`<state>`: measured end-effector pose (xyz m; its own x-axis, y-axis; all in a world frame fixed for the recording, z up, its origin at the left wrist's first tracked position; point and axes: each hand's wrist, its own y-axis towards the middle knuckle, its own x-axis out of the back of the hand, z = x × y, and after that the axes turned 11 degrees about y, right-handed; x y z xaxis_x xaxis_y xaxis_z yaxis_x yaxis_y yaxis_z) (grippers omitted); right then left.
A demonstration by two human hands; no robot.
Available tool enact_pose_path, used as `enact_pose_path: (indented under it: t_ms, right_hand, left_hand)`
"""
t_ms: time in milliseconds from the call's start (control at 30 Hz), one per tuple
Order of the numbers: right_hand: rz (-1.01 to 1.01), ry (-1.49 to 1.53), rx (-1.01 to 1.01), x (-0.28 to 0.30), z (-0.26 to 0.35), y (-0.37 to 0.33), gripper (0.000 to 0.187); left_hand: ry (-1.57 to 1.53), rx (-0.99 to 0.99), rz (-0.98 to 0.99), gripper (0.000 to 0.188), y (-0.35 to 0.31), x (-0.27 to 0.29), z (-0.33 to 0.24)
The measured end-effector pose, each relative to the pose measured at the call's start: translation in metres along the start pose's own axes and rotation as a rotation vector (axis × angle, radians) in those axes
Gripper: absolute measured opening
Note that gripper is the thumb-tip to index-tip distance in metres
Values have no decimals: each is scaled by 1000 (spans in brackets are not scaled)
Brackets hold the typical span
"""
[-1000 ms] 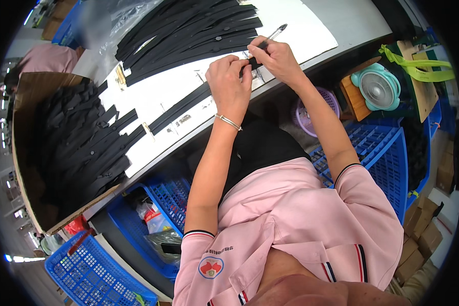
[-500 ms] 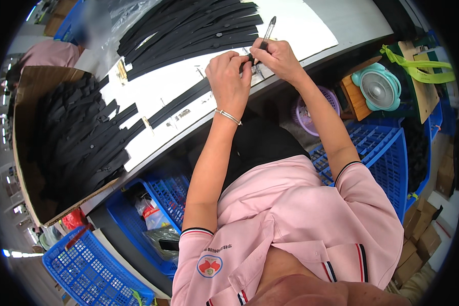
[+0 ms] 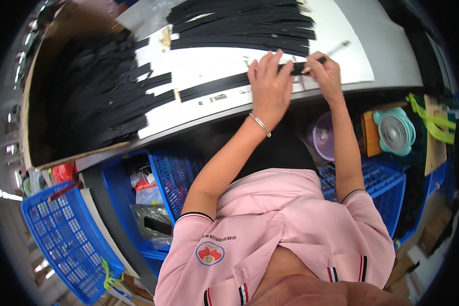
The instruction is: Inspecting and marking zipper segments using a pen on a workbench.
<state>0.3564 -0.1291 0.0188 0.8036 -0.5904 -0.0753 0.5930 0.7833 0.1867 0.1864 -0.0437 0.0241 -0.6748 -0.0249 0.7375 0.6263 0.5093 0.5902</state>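
Note:
A long black fabric strip (image 3: pixel 219 86) lies along the near side of a white board (image 3: pixel 209 64). My left hand (image 3: pixel 270 94) rests over it, fingers spread and stretched out, bracelet at the wrist. Close by on the right, my right hand (image 3: pixel 325 79) is closed around a clear-barrelled pen (image 3: pixel 338 49). Its tip points down at the strip's right end, beside dark marks on the board; whether it touches is too blurred to tell. Behind my hands, several black strips (image 3: pixel 239 28) lie side by side on the board.
At the left stands a cardboard box (image 3: pixel 29 120) heaped with black strips. Blue plastic baskets (image 3: pixel 69 239) sit below the table's front edge on both sides. A purple bin (image 3: pixel 321 137) and a turquoise fan (image 3: pixel 394 131) are to the right, near a yellow-green strap (image 3: pixel 433 122).
My left fingers, bunched at the strip's end before, have spread out flat over it. My right hand keeps the pen, now slightly apart from the left. The whole view has turned.

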Motion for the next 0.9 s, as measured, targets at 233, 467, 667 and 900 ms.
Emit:
enact_pose_path:
  t_ms: [233, 467, 667, 900]
  right_hand:
    - [-75, 116, 130, 2, -8, 0, 15]
    - [-196, 61, 120, -8, -5, 0, 16]
    - [-158, 22, 99, -1, -6, 0, 15]
    - [-184, 28, 46, -4, -5, 0, 18]
  left_hand:
    - [49, 16, 155, 37, 0, 2, 24]
    - [-80, 7, 268, 41, 42, -15, 73]
    - [159, 47, 198, 37, -6, 57, 124]
    - [581, 303, 237, 30, -71, 152, 209]
